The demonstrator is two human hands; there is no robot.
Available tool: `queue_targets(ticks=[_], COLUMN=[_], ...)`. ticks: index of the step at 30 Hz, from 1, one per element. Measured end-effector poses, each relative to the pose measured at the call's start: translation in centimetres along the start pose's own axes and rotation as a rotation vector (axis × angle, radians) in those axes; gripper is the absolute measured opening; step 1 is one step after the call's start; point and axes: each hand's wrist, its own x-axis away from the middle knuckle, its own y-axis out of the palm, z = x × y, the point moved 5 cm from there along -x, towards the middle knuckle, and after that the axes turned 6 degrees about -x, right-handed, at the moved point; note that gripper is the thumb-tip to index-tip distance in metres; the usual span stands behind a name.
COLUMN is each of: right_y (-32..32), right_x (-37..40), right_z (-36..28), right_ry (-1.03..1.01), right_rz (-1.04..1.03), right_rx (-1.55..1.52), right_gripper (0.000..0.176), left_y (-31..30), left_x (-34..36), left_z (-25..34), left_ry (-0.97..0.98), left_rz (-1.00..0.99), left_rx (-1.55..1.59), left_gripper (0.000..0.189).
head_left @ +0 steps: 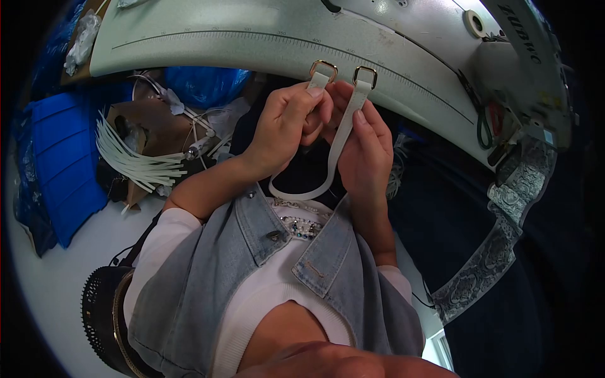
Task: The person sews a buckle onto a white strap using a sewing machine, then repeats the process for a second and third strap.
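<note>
A narrow white strap [332, 165] with a metal rectangular ring at each end hangs in a loop between my hands, close to my chest. My left hand [287, 120] is closed, pinching one end just below its gold-coloured ring [324, 69]. In my right hand [370, 142] the other end lies along the fingers, with the thumb pressed on it. The second ring [365, 77] stands above those fingertips, near the table edge. Part of my left fingers and the space between the palms are hidden.
A pale sewing-machine table [208, 47] with a printed ruler crosses the top. Scissors [484, 129] and a tape roll [474, 24] lie at its right, by the machine [513, 69]. Several white strips [135, 157] hang at left, beside a blue bin [66, 164].
</note>
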Motion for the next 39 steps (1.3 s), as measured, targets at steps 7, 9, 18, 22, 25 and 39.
queue_targets(ticks=[7, 9, 18, 22, 25, 39], right_y=[0.3, -0.4, -1.0, -1.3, -1.6, -2.4], right_x=[0.1, 0.1, 0.0, -0.2, -0.3, -0.1], right_z=[0.4, 0.6, 0.4, 0.6, 0.6, 0.4], right_ry=[-0.026, -0.035, 0.013, 0.024, 0.029, 0.057], right_rz=[-0.032, 0.038, 0.078, 0.064, 0.106, 0.058], right_rx=[0.01, 0.005, -0.132, -0.141, -0.14, -0.192], right_gripper=[0.042, 0.041, 0.038, 0.039, 0.039, 0.045], left_y=[-0.4, -0.4, -0.4, -0.4, -0.1, -0.2], left_x=[0.1, -0.2, -0.4, -0.7, -0.8, -0.7], left_z=[-0.5, -1.0, -1.3, -1.7, -1.6, -2.7], left_ry=[0.076, 0.012, -0.01, -0.069, -0.072, -0.167], left_rz=[0.115, 0.082, 0.109, 0.068, -0.032, -0.135], left_rx=[-0.021, 0.141, 0.03, 0.078, 0.146, 0.266], left_gripper=[0.032, 0.032, 0.035, 0.035, 0.035, 0.047])
